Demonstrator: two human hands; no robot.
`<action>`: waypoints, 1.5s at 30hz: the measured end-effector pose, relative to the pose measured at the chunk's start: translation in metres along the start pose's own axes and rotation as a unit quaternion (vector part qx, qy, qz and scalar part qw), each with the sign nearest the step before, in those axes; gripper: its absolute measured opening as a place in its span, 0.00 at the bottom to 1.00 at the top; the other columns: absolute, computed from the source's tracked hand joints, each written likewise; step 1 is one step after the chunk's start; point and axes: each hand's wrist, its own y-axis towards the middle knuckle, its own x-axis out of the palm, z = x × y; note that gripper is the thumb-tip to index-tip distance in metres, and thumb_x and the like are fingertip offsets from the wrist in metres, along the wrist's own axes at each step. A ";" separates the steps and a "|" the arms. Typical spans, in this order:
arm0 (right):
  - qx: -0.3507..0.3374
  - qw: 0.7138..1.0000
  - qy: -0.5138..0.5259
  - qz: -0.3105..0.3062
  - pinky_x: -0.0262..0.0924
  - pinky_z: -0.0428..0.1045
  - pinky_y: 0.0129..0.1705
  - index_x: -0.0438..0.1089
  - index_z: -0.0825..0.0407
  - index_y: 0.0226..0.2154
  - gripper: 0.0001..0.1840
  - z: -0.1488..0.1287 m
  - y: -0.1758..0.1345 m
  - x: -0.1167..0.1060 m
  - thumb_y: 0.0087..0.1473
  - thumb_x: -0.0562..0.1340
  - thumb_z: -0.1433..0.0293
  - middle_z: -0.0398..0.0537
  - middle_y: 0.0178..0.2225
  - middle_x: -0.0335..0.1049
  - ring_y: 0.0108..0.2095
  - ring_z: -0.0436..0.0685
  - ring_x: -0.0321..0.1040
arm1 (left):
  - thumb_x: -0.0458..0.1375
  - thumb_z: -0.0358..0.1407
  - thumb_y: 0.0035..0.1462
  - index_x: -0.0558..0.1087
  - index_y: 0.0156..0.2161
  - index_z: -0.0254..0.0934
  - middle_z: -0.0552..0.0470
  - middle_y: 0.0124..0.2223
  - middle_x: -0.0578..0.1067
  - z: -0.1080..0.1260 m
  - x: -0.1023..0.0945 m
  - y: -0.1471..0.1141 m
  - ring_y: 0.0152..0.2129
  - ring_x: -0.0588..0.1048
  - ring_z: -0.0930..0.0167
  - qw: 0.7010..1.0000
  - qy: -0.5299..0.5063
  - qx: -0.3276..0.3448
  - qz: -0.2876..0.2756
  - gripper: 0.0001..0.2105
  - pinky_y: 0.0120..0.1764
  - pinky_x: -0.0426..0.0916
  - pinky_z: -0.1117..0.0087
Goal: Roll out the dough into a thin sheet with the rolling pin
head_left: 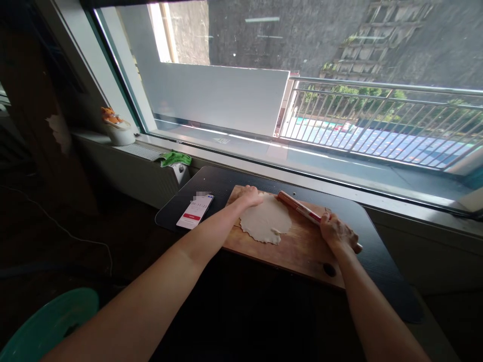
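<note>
A thin, flat sheet of pale dough [266, 221] with a ragged edge lies on a wooden cutting board [302, 254]. My left hand [251, 196] is at the sheet's far left edge, its fingers curled closed on the dough; the fingertips are partly hidden. In my right hand [337, 231] is a slim rolling pin [301, 207], gripped at its near right end. The pin slants across the board's right side, its far tip close to the dough's upper right edge.
The board rests on a dark table [222, 178] below a wide window. A phone [195, 211] showing a running timer lies on the table's left. Beyond are a green cloth [175, 158] and a white pot [119, 133] on a radiator. A green basin [56, 322] stands lower left.
</note>
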 end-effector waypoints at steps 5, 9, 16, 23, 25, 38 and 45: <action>0.004 1.000 0.015 -0.001 0.64 0.61 0.52 0.74 0.56 0.54 0.31 0.002 0.001 0.002 0.68 0.42 0.60 0.67 0.50 0.76 0.54 0.71 0.73 | 0.48 0.37 0.70 0.69 0.59 0.37 0.42 0.52 0.79 -0.009 0.010 -0.029 0.42 0.81 0.68 0.991 -0.117 -0.027 0.054 0.18 0.37 0.75 0.72; 0.001 0.999 0.032 0.012 0.63 0.61 0.53 0.73 0.55 0.56 0.31 0.002 0.001 0.005 0.67 0.43 0.61 0.65 0.50 0.77 0.54 0.69 0.72 | 0.53 0.31 0.65 0.55 0.69 0.40 0.45 0.50 0.79 -0.043 0.020 -0.072 0.41 0.80 0.68 0.980 -0.160 -0.023 0.119 0.28 0.41 0.75 0.70; -0.006 0.999 0.017 0.027 0.63 0.61 0.53 0.73 0.56 0.55 0.31 0.003 0.001 0.009 0.67 0.42 0.62 0.65 0.49 0.77 0.52 0.69 0.73 | 0.57 0.32 0.63 0.77 0.53 0.41 0.44 0.55 0.75 -0.046 0.007 -0.100 0.53 0.73 0.59 0.975 0.107 0.130 0.143 0.15 0.53 0.70 0.59; -0.018 0.999 0.018 0.041 0.62 0.59 0.54 0.75 0.57 0.52 0.29 0.005 -0.001 0.014 0.68 0.43 0.63 0.64 0.50 0.77 0.53 0.68 0.72 | 0.51 0.38 0.68 0.75 0.58 0.43 0.44 0.52 0.75 -0.007 0.050 -0.105 0.51 0.71 0.59 0.933 0.127 0.336 0.027 0.17 0.57 0.64 0.55; -0.020 0.999 0.019 0.047 0.62 0.59 0.53 0.75 0.57 0.52 0.29 0.005 0.000 0.015 0.68 0.43 0.63 0.64 0.50 0.77 0.53 0.67 0.72 | 0.49 0.40 0.69 0.74 0.60 0.44 0.43 0.55 0.74 -0.006 0.057 -0.108 0.53 0.71 0.59 0.932 0.143 0.331 0.035 0.19 0.59 0.62 0.53; -0.027 0.999 -0.013 -0.017 0.64 0.57 0.52 0.78 0.59 0.50 0.32 0.005 0.004 0.004 0.68 0.43 0.63 0.67 0.48 0.78 0.51 0.67 0.74 | 0.45 0.44 0.70 0.62 0.68 0.35 0.41 0.72 0.59 -0.054 0.021 -0.079 0.70 0.55 0.59 0.979 0.133 0.152 -0.005 0.26 0.69 0.45 0.48; -0.151 0.988 -0.032 -0.013 0.64 0.52 0.49 0.81 0.55 0.43 0.29 -0.038 -0.022 0.008 0.67 0.46 0.61 0.62 0.43 0.80 0.46 0.63 0.76 | 0.40 0.37 0.71 0.77 0.45 0.38 0.41 0.51 0.79 -0.019 -0.027 -0.044 0.51 0.75 0.61 0.977 0.096 0.114 0.154 0.22 0.58 0.63 0.58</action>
